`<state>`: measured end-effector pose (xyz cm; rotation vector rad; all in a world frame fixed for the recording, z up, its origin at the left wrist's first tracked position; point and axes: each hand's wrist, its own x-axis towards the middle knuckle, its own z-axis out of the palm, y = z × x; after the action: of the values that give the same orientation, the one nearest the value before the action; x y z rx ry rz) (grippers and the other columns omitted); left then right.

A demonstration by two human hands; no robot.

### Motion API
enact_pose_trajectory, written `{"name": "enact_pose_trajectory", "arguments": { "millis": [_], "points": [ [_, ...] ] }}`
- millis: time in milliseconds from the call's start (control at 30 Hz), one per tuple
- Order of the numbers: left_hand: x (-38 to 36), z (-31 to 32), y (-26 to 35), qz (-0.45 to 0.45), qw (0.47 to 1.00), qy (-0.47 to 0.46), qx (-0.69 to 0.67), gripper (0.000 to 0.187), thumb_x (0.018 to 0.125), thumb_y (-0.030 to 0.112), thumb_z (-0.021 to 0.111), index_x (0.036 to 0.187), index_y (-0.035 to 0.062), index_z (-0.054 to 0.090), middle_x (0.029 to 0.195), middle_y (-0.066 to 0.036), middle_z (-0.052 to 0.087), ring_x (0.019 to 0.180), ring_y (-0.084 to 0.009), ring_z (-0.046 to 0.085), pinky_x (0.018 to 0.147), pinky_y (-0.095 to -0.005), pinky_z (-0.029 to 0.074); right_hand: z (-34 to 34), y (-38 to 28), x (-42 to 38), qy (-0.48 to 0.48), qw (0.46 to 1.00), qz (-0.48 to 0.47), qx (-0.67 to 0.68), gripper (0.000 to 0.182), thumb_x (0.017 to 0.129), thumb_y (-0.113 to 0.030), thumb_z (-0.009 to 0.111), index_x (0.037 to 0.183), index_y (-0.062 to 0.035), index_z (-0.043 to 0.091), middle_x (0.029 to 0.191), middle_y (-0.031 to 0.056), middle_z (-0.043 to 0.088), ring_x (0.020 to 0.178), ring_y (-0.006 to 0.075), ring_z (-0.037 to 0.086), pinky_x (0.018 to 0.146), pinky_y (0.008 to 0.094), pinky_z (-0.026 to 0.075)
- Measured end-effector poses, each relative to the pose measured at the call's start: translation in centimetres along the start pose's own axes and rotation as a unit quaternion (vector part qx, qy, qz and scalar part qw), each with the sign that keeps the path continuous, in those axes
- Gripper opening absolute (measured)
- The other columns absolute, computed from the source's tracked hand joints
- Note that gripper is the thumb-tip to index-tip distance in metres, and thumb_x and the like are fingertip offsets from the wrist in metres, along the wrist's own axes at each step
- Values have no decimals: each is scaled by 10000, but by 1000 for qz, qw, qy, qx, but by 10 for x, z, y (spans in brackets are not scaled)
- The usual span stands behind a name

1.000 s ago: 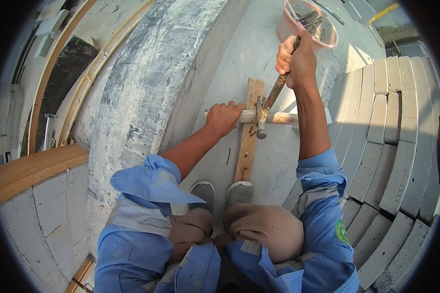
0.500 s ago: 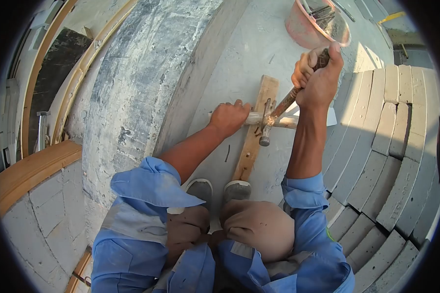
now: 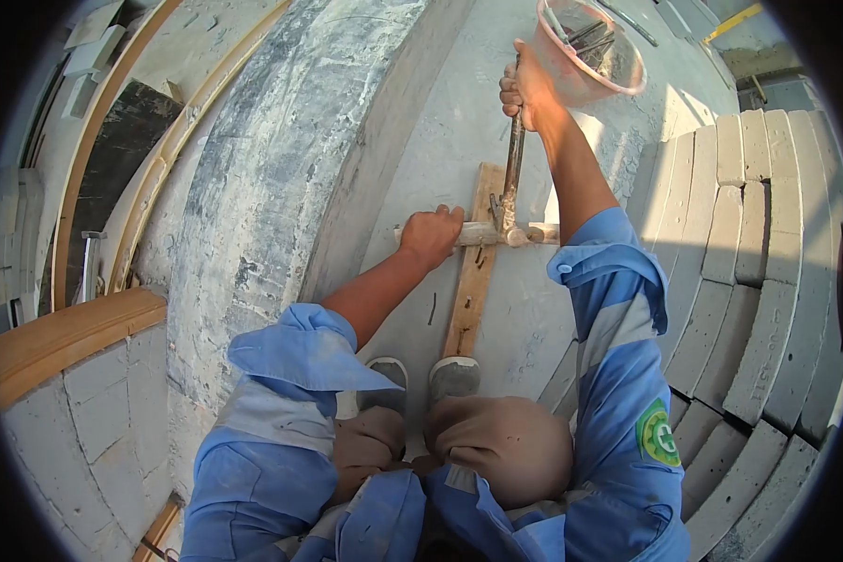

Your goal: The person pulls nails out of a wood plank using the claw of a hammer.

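My left hand (image 3: 432, 237) is wrapped round a pale round wooden stick (image 3: 479, 234) that lies across a narrow wooden plank (image 3: 467, 304). Farther out, my right hand (image 3: 532, 89) grips the end of a hammer's (image 3: 514, 169) handle. The hammer head is down at the crossing of stick and plank; whether it touches wood or a nail cannot be made out. A bent nail (image 3: 480, 265) sticks up from the plank below the stick. On the floor, left of the plank, lies a loose nail (image 3: 432, 309). My shoe (image 3: 453, 377) is at the plank's near end.
A pink bucket (image 3: 571, 70) holding metal pieces stands beyond my right hand. Stacked grey blocks (image 3: 740, 253) rise on the right. On the left runs a plaster-stained concrete ledge (image 3: 281, 122), with a curved wooden board (image 3: 80, 337) farther left.
My right hand has moved away from me and left, swinging the hammer handle more in line with the plank. My left hand stays on the stick. The view has shifted slightly.
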<state>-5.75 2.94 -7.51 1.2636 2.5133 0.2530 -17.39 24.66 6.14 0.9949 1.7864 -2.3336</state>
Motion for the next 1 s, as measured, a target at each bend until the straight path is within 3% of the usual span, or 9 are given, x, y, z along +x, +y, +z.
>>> {"name": "enact_pose_trajectory", "arguments": {
  "millis": [67,133,200,433,567,633,767,833,1000],
  "points": [
    [1,-1,-8,-13,1000,-2,-6,480,719,261,841,1019,58,525,949,-128,654,783,-303,722,643,-425,574,6,4,11,-8,1000,18,-13,524,968,-534,437,626,-158,310,511,-25,289,408,105,290,417,298,256],
    [-12,4,-4,-21,999,-23,-25,439,736,239,819,1007,54,528,945,-126,653,772,-303,720,630,-426,571,20,22,-56,-45,991,-124,15,509,968,-523,447,648,-142,342,506,-19,321,410,99,289,409,287,252],
    [-10,-11,12,43,999,28,18,339,767,194,754,997,64,542,938,-121,647,745,-298,716,601,-416,566,10,16,-152,64,966,-250,34,511,994,-518,411,648,-147,348,469,-23,306,376,86,231,355,261,211],
    [-21,-23,18,71,995,62,35,155,837,105,633,971,70,565,946,-107,640,750,-276,713,582,-379,565,10,13,-178,66,961,-265,34,527,1002,-538,411,673,-127,382,476,-15,316,387,81,263,360,238,230],
    [-32,-37,19,84,992,82,44,209,839,109,637,1035,62,585,974,-115,646,761,-280,712,595,-385,560,15,14,-206,38,949,-309,43,586,1008,-604,390,688,-113,398,503,-15,342,416,76,294,394,236,242],
    [-40,-45,17,75,996,49,23,478,775,270,748,1173,58,590,1022,-138,658,863,-306,704,711,-419,568,18,16,-211,6,941,-337,33,627,1002,-656,382,705,-104,405,526,-18,359,443,76,323,420,241,259],
    [-36,-85,-1,81,991,-47,-93,503,793,293,700,1212,40,584,1088,-162,664,1008,-341,668,880,-433,527,26,18,-202,-1,946,-315,72,621,1004,-650,385,715,-101,411,531,-19,358,450,77,325,424,243,262],
    [-11,-103,-3,-80,932,28,-353,511,826,318,632,1254,43,582,1135,-182,657,1110,-359,617,971,-433,474,27,16,-199,30,949,-309,45,622,1005,-650,385,731,-92,426,543,-15,374,456,76,329,431,241,268],
    [74,-131,20,-71,924,221,-303,427,864,333,623,1188,56,599,1172,-143,653,1134,-337,593,946,-437,482,44,18,-216,-41,947,-312,65,640,1018,-653,298,726,-99,428,522,-7,369,425,85,295,409,238,248]
  ]
}}
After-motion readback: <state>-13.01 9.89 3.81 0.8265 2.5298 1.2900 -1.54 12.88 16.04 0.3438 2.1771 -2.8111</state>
